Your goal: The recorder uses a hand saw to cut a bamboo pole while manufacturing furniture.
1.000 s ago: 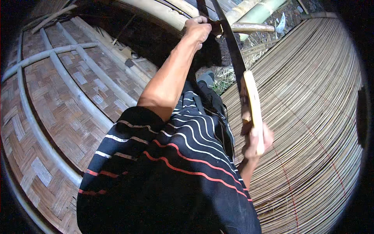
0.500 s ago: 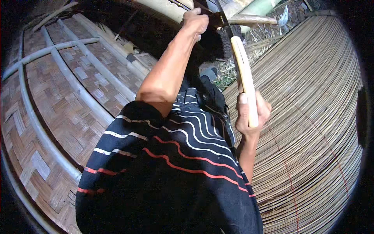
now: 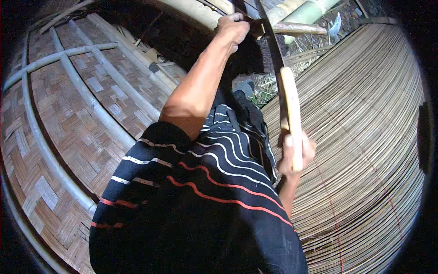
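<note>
Grips the pale wooden handle of a handsaw near its closer end, with the fingers of the right hand clamped around it. Holds that handsaw out over the body's right side, pointing away and slanting slightly left, past the upper edge of view. Curls the fingers of the left hand farther forward, just left of the blade, at something dark; too shaded there to tell whether clamped on it. Stretches the left forearm nearly straight ahead, with the right forearm much closer to the trunk. Wears a black top with wavy white and red stripes. Has a thick pale bamboo pole just beyond and left of the left hand, and a green bamboo pole right of the blade. Shows, nearer than the green one, a wooden tool handle lying crosswise, apparently ending in a pale curved blade. Reveals below these some dry straw and a grey shoe. Spreads out widest at the sides: leftward, a woven bamboo panel crossed by slim poles; rightward, a red-threaded mat of thin slats.
</note>
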The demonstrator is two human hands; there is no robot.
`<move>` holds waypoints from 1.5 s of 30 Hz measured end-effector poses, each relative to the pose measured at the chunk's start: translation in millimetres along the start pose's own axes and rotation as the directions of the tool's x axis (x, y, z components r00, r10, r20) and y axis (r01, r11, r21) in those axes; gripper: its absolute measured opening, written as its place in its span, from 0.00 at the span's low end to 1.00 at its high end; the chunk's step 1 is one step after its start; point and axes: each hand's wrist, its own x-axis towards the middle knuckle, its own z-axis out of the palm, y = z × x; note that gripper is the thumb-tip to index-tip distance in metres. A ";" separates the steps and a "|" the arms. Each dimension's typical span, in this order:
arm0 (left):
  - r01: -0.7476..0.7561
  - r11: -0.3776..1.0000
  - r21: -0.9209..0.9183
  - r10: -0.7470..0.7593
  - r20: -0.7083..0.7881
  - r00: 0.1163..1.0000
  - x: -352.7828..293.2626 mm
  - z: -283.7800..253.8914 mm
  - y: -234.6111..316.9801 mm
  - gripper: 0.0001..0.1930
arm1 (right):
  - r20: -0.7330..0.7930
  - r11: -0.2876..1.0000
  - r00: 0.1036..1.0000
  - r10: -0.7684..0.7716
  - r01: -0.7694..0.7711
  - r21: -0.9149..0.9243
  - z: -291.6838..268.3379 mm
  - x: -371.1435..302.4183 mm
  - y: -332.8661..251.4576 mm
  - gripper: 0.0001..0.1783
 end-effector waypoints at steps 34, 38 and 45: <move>-0.052 0.980 -0.191 0.085 0.168 0.982 8.6 9.1 -9.8 0.18 | -0.074 0.980 0.983 0.167 -0.157 0.125 22.2 -13.2 -7.5 0.06; 0.009 0.995 -0.102 0.008 0.162 0.987 -7.8 7.8 4.5 0.14 | -0.057 0.978 0.977 0.205 -0.203 0.047 7.6 -17.8 -27.1 0.15; 0.049 0.962 -0.270 0.015 0.232 0.973 -19.8 3.4 -0.4 0.08 | -0.157 0.951 0.938 0.308 -0.299 0.081 12.3 -32.8 -9.3 0.17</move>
